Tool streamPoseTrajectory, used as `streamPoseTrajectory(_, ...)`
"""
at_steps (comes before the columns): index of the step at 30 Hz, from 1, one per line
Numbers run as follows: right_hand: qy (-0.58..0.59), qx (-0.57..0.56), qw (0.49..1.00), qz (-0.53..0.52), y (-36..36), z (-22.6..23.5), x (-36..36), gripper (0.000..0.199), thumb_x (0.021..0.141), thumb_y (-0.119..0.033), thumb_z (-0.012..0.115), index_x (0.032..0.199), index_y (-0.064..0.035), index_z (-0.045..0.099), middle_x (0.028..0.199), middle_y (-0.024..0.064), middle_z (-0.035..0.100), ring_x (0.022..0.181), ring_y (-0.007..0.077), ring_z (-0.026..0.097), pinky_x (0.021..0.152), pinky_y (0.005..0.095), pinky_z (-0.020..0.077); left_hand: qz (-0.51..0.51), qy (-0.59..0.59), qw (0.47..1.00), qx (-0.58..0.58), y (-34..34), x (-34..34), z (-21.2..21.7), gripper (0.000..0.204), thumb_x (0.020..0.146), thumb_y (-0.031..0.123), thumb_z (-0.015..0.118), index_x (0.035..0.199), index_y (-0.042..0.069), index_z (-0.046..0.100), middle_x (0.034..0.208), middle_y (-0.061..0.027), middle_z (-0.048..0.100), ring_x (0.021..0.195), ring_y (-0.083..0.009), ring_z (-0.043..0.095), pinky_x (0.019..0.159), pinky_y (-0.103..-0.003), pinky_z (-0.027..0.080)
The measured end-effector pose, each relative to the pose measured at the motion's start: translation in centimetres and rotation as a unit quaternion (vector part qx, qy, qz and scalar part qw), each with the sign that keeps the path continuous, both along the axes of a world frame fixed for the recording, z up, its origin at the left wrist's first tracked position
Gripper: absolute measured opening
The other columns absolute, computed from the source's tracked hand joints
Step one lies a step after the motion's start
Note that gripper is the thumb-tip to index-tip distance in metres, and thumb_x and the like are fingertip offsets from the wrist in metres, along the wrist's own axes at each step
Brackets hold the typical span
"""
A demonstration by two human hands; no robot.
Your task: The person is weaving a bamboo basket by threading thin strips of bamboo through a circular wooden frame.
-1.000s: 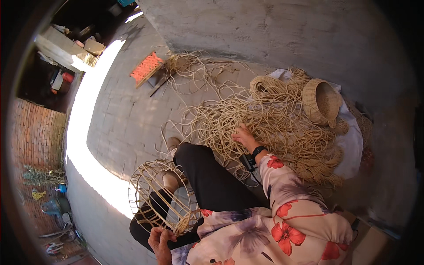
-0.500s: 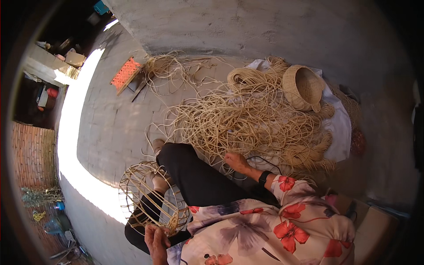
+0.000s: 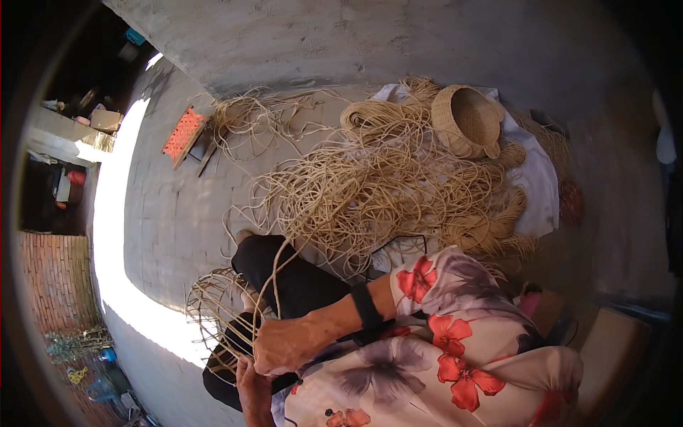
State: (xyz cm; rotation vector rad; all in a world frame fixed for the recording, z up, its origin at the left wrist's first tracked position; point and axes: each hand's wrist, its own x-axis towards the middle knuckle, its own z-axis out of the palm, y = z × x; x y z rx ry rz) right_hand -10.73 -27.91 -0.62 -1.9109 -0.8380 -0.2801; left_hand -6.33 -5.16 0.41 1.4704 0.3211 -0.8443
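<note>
The right hand curls tightly round a cord strand; the left hand pinches the basket frame beside it.

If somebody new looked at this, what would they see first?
Probably the big tan tangle of strands sprawled across the middle, or the glaring white band of light curving down the left. After that, perhaps the round basket at upper right, or the open, cage-like frame at lower left.

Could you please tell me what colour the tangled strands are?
The tangled strands are pale tan, seen best in the head view.
</note>
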Motion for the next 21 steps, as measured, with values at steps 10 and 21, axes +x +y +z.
streamPoseTrajectory(10, -0.095, -0.099, 0.991, 0.0, 6.1, -2.0, 1.3, 0.014, 0.069, -0.016, 0.064, 0.072, -0.0032, 0.07, 0.063, 0.012, 0.064, 0.057, 0.0288, 0.064, 0.051, 0.0429, 0.048, 0.093, 0.066, 0.993, -0.035, -0.1, 0.6, -0.5, 0.007, 0.099, 0.008, 0.045, 0.093, 0.006, 0.049, 0.085, -0.0039, 0.059, 0.071, -0.0112, 0.059, 0.063, -0.025, 0.052)
streamPoseTrajectory(21, 0.33, 0.083, 0.918, -0.205, -18.0, -7.3, -6.6, 0.02, 0.081, -0.023, 0.065, 0.085, -0.0038, 0.069, 0.068, 0.0076, 0.063, 0.062, 0.0158, 0.059, 0.06, 0.0312, 0.046, 0.067, 0.004, 0.988, -0.138, 2.0, 1.7, 0.1, 0.01, 0.1, 0.01, 0.046, 0.09, 0.013, 0.045, 0.066, 0.0033, 0.04, 0.046, -0.0021, 0.024, 0.041, -0.019, 0.021)
